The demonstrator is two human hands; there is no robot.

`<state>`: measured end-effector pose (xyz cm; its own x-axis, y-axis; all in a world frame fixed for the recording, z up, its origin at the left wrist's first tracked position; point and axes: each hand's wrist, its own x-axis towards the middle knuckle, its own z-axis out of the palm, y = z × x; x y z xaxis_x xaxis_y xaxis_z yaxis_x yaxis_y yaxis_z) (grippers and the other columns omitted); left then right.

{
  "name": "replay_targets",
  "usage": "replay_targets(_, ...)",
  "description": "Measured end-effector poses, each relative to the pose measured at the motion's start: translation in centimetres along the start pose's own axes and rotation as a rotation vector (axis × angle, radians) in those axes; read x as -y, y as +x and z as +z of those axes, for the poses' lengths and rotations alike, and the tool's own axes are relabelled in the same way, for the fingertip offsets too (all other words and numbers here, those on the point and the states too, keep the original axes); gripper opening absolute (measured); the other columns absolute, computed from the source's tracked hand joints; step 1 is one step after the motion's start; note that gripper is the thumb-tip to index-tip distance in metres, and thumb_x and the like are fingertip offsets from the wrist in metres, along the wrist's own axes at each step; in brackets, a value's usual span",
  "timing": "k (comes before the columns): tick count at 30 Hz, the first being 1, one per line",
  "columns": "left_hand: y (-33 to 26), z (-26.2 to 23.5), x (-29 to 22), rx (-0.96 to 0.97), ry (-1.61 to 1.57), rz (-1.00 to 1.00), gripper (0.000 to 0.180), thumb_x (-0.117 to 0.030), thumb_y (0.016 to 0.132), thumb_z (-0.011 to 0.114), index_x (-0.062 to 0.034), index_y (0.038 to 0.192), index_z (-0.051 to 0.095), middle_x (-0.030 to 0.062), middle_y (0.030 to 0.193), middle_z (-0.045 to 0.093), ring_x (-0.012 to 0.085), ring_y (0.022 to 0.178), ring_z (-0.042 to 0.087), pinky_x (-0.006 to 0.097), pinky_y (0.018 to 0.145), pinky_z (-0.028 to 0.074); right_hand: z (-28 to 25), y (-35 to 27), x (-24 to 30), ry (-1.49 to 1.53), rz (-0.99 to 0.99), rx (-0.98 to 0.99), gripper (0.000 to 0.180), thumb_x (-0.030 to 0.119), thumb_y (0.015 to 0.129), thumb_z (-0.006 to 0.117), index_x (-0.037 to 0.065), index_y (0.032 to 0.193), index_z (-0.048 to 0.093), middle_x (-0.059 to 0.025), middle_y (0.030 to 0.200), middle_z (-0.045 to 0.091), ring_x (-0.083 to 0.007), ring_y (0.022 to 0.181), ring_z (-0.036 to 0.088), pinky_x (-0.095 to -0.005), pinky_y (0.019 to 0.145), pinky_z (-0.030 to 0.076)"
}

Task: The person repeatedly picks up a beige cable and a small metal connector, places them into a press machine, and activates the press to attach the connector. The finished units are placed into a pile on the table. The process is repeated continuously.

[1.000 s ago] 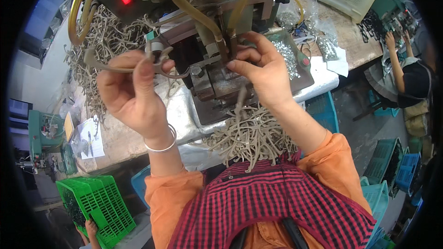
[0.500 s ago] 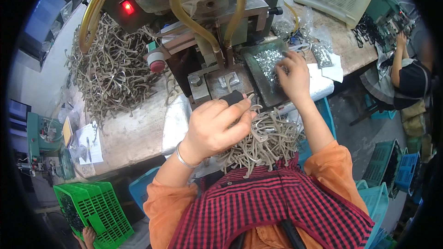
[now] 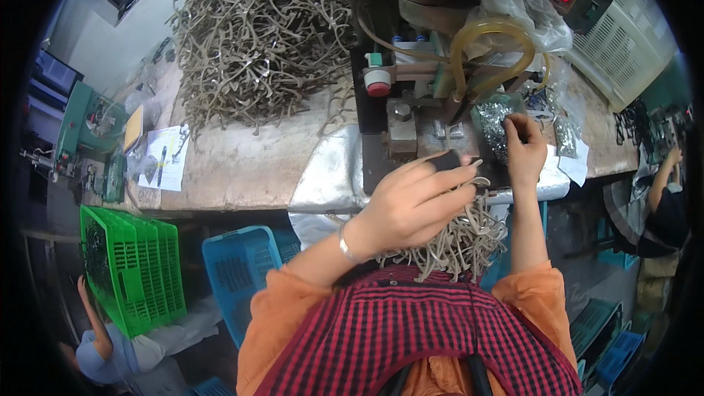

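My left hand (image 3: 414, 202), a black sleeve on one finger, is closed with a thin grey-beige curved piece (image 3: 480, 173) at its fingertips, just in front of a small press. Below that hand, a heap of similar curved pieces (image 3: 458, 248) lies close to my apron. My right hand (image 3: 526, 152) has its thumb and fingers pinched together over a dark tray of small shiny metal bits (image 3: 493, 125). Anything in that pinch is too small to make out. Between the hands and the press, a metal die block (image 3: 449, 130) is partly visible.
A large pile of grey curved pieces (image 3: 257, 51) covers the table's left. The press has a red push button (image 3: 378, 86) and a looping yellow tube (image 3: 490, 26). Green (image 3: 139, 271) and blue (image 3: 238, 264) crates stand below the table edge. Other people work at both sides.
The view has swung left, so the press and hands sit further right. My right hand has gone from spread fingers to a pinch at the tray. The left still holds a curved piece.
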<state>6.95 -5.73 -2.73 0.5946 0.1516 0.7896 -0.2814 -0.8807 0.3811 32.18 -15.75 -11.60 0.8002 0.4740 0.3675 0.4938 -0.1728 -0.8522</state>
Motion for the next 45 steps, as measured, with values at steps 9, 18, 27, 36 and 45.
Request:
replay_targets(9, -5.0, -9.9, 17.9, 0.488, 0.937, -0.055, 0.017, -0.010, 0.078, 0.069, -0.0101, 0.095, 0.073, 0.0058, 0.101, 0.063, 0.0266, 0.099, 0.059, 0.037, 0.089, 0.050, -0.5, -1.1, 3.2, -0.035, -0.009, 0.046, 0.018, 0.008, 0.089, 0.074, 0.000, 0.105, 0.077, -0.0110, 0.100, 0.077, -0.0181, 0.094, 0.072, -0.0294, 0.087, 0.053)
replay_targets(18, -8.8, -8.0, 22.5, 0.659, 0.589, -0.223, 0.027, -0.004, 0.086, 0.064, -0.0093, 0.112, 0.068, 0.0121, 0.115, 0.067, 0.0356, 0.102, 0.065, 0.042, 0.087, 0.054, -4.3, -4.1, -0.3, -0.102, -0.073, -0.091, 0.014, 0.003, 0.088, 0.072, 0.001, 0.102, 0.076, -0.0083, 0.093, 0.073, -0.0193, 0.087, 0.067, -0.0304, 0.078, 0.050)
replay_targets(27, -7.7, -8.1, 16.4, -0.617, -0.277, -0.755, 0.013, -0.007, 0.106, 0.055, -0.0038, 0.117, 0.049, 0.0081, 0.101, 0.063, 0.0177, 0.089, 0.065, 0.031, 0.080, 0.059, -2.0, -1.6, 8.6, 0.172, -0.204, 0.192, 0.015, 0.002, 0.086, 0.071, 0.000, 0.100, 0.075, -0.0101, 0.099, 0.075, -0.0202, 0.097, 0.069, -0.0324, 0.091, 0.052)
replay_targets(36, -10.0, -6.0, 10.7, -0.809, -0.408, -0.906, 0.014, -0.001, 0.100, 0.062, -0.0040, 0.107, 0.051, 0.0134, 0.101, 0.067, 0.0215, 0.089, 0.070, 0.037, 0.079, 0.062, 3.1, -2.0, 10.4, 0.593, 0.091, 0.291, 0.052, 0.000, 0.082, 0.076, -0.007, 0.129, 0.055, -0.0056, 0.090, 0.070, -0.0091, 0.090, 0.065, -0.0245, 0.086, 0.049)
replay_targets(45, 5.8, -5.5, 3.0, -0.547, -0.463, -0.195, 0.015, 0.006, 0.099, 0.054, -0.0004, 0.112, 0.053, 0.0181, 0.107, 0.069, 0.0270, 0.101, 0.070, 0.044, 0.086, 0.060, 2.8, -2.8, 14.1, 0.775, 0.213, 0.308, 0.059, -0.002, 0.084, 0.073, -0.006, 0.138, 0.050, -0.0102, 0.102, 0.073, -0.0113, 0.098, 0.066, -0.0272, 0.092, 0.051)
